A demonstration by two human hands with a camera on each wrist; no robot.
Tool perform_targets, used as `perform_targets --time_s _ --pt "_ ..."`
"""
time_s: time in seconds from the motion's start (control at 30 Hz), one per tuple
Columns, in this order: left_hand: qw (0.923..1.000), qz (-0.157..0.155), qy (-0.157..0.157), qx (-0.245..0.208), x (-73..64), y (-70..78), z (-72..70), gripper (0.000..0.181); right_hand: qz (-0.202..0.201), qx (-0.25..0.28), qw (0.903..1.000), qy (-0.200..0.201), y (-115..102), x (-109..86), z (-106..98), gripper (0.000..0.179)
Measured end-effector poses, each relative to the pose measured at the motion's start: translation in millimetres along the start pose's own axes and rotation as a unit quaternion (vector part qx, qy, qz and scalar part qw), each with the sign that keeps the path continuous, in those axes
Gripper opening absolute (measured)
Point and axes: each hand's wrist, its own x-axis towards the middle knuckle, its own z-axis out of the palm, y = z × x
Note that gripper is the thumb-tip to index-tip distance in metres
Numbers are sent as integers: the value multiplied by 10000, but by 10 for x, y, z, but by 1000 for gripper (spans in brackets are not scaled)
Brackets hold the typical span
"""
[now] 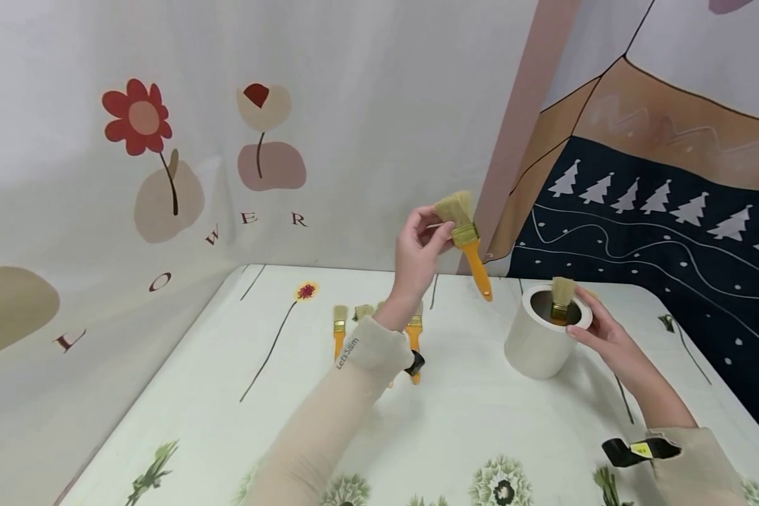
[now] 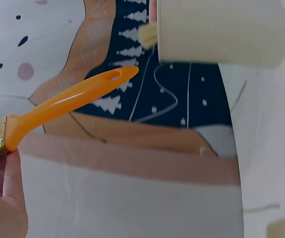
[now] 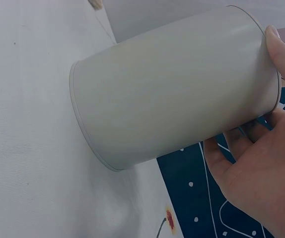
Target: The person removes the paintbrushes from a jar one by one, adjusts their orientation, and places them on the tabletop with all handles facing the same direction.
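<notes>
Raised over the table, my left hand (image 1: 417, 249) pinches a paintbrush (image 1: 476, 267) near its bristles. Its orange handle (image 2: 75, 99) points down and to the right, towards a white cylindrical container (image 1: 531, 349). My right hand (image 1: 610, 341) grips that container at its rim, thumb on the near side and fingers round the far side, as the right wrist view also shows. A second paintbrush (image 1: 563, 289) stands in the container with its pale bristles above the rim; its handle is mostly hidden inside.
Several more paintbrushes lie on the table to the left of the container, including one brush (image 1: 339, 323) at the left end and another (image 1: 415, 330) partly behind my left sleeve. A flower-patterned white cloth (image 1: 455, 407) covers the table. Printed fabric (image 1: 367, 140) hangs behind it.
</notes>
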Motion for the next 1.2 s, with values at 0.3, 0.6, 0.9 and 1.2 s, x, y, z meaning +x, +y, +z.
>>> perform_targets --time_s 0.3,0.6,0.9,1.2 --pt "9994 16 163 303 40 102 -535 30 18 -97 10000 3 -19 -5 9 77" --pt "9975 -147 418 545 57 154 -1038 35 23 -63 10000 -3 -18 -3 1 77" --pt "9921 -469 548 1023 17 188 -1474 39 87 -34 10000 -1 -28 2 1 78" --pt "9839 -891 619 1418 -82 191 -1827 43 120 -106 9999 12 -39 -2 3 78"
